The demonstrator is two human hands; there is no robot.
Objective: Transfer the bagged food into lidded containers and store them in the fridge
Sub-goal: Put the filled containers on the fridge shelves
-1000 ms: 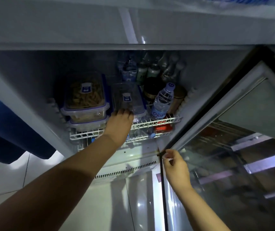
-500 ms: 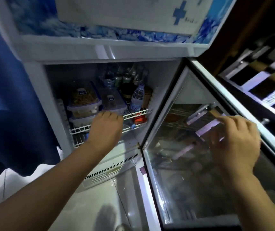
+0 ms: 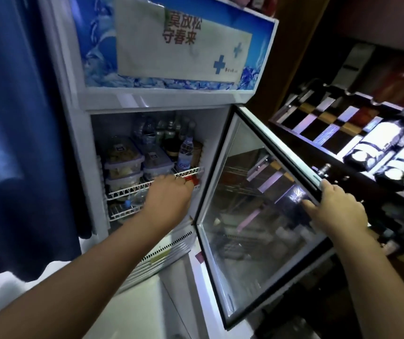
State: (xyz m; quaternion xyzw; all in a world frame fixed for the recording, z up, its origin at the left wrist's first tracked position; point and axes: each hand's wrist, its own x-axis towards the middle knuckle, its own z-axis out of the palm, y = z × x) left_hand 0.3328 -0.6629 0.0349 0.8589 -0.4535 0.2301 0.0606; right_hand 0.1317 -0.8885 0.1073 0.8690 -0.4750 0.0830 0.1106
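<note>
Three clear lidded containers (image 3: 123, 156) with small blue labels on their lids sit at the left end of the fridge's wire shelf (image 3: 188, 172), two stacked and one beside them. The left hand (image 3: 169, 199) is at the shelf's front edge, and I cannot tell its grip. The right hand (image 3: 338, 211) grasps the glass door's (image 3: 257, 211) outer edge.

A dark wooden rack (image 3: 342, 133) with a chequered face of black, amber and silvery squares stands in dim light, with bright glare on its upper right part. To the upper left of the rack rises a plain brown wooden wall panel (image 3: 298, 40). Far left of the rack hangs a deep blue fabric curtain (image 3: 12, 143). Below and left of the rack lies a pale glossy floor (image 3: 132, 311).
</note>
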